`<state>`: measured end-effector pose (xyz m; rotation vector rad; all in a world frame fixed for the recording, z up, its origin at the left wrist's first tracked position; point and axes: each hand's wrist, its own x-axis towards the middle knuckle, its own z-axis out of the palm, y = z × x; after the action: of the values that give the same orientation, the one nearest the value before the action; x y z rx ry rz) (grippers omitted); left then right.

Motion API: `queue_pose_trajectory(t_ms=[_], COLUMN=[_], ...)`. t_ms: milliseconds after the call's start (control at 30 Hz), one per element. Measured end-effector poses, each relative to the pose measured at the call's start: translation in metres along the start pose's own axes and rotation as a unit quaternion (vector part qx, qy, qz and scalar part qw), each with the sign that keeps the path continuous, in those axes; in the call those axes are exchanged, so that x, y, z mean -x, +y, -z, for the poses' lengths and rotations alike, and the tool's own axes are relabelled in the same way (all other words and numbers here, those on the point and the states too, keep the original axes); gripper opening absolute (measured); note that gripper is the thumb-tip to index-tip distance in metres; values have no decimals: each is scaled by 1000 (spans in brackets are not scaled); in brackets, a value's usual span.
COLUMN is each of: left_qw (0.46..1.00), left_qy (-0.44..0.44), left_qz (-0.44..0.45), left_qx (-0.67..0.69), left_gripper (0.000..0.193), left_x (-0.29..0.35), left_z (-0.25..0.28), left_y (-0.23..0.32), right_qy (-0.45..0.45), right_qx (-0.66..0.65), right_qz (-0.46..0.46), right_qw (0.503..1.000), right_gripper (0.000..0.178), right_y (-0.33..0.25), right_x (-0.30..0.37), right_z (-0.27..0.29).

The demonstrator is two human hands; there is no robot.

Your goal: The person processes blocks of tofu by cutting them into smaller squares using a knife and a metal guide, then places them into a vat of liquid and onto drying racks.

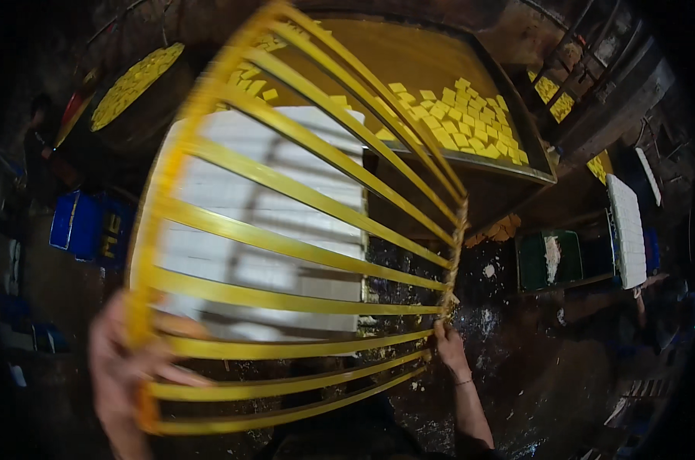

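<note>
Both my hands hold up a yellow slatted rack [301,303], tilted across the middle of the view. My left hand [121,353] is closed around the lower part of its left rail, with fingers between the slats. My right hand [452,356] grips the lower end of the right edge, which looks wrapped or knotted. Behind the slats lies a large white slab [217,126] scored into blocks, partly hidden and striped by the rack's shadow. The left side of the rack is slightly blurred.
Beyond stands a wide metal-edged vat [508,169] with many yellow square pieces [458,119] in brownish liquid. A round container of yellow pieces [136,84] sits far left. Blue crate [75,222] left, green crate [531,257] right, and a white scored slab [627,230] beyond it. The dark floor looks wet.
</note>
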<state>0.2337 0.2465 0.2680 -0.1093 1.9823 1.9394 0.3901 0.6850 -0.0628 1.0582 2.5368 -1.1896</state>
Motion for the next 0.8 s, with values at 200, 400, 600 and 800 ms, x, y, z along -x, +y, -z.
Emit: queue_pose_trajectory(t_ms=[200,400,600,800], left_qw=[972,919,904,965], left_qy=[-78,-191,-261,1], left_qz=[-109,30,119,228], left_qx=[-194,-342,-317,-126], left_gripper=[28,74,77,46], left_x=[-9,-32,-17,42], left_z=[-217,-301,-185,-7], left_y=[-186,-389,-401,-437], right_qy=[-139,-48,-95,-129], right_qx=[-344,-239,-237,-353], right_qz=[151,114,-123,-98], right_qw=[916,963,959,921], right_gripper=[59,28,25,32], right_y=[-101,5,162,267], right_x=[14,-78,-157,-210], right_z=[12,-68,-166,-203])
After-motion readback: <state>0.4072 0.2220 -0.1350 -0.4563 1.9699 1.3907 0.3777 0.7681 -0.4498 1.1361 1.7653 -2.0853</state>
